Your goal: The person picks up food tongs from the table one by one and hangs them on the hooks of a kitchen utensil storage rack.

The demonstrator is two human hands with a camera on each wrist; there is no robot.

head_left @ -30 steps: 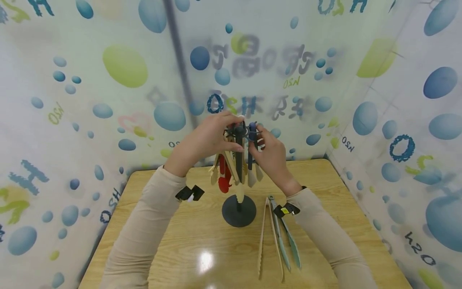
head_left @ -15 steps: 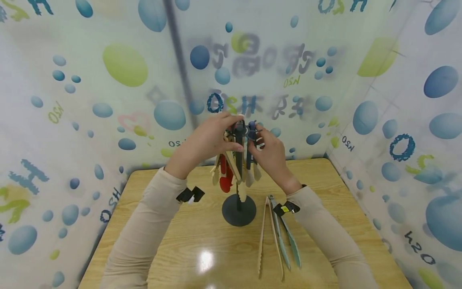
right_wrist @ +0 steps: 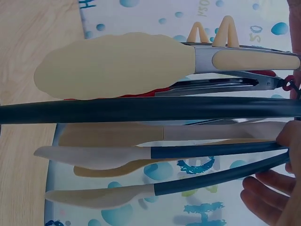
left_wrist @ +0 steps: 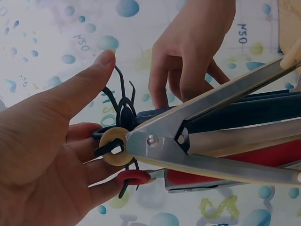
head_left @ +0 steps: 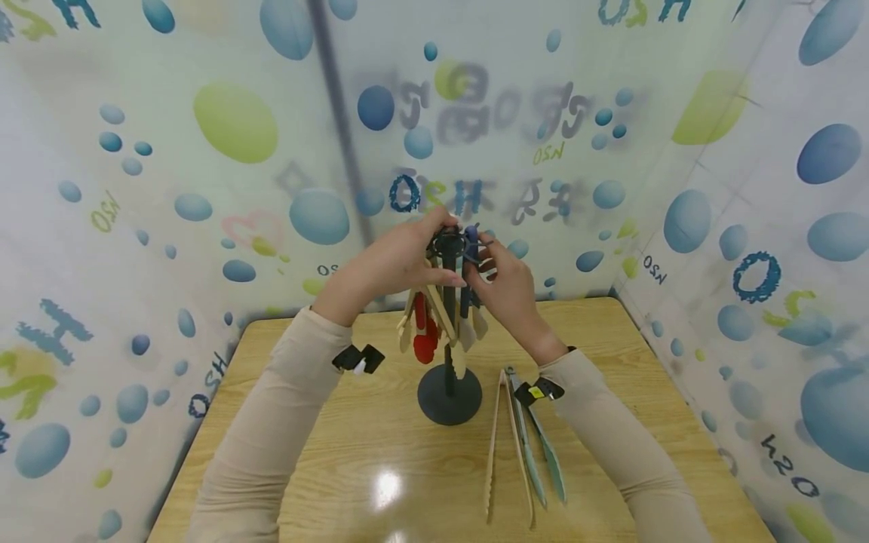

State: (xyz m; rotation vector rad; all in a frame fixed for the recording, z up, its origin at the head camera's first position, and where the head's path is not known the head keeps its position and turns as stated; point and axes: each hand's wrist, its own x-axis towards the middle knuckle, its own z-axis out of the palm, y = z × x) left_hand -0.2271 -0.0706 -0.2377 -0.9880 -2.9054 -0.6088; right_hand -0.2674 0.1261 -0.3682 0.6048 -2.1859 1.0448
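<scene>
A dark stand (head_left: 449, 407) with a round base and hooks at its top bears several hanging tongs. My right hand (head_left: 505, 286) pinches tongs with dark blue handles (right_wrist: 214, 150) and pale tips, beside the top hooks. In the right wrist view their two arms stand apart. My left hand (head_left: 400, 260) is around the hooks (left_wrist: 126, 113) from the left, thumb stretched out and fingers touching behind them. Cream tongs (right_wrist: 117, 66) and red tongs (head_left: 425, 343) hang by their rings near the left hand's fingers.
On the wooden table (head_left: 353, 467), right of the base, lie cream tongs (head_left: 494, 452) and teal tongs (head_left: 553, 464), both spread, under the right forearm. Patterned curtain walls (head_left: 224, 226) close off the back and sides.
The hanging tongs have shifted slightly round the stand, the red ones a little rightward. The blue-handled tongs in my right hand have moved slightly left, and my left fingers have shifted at the top.
</scene>
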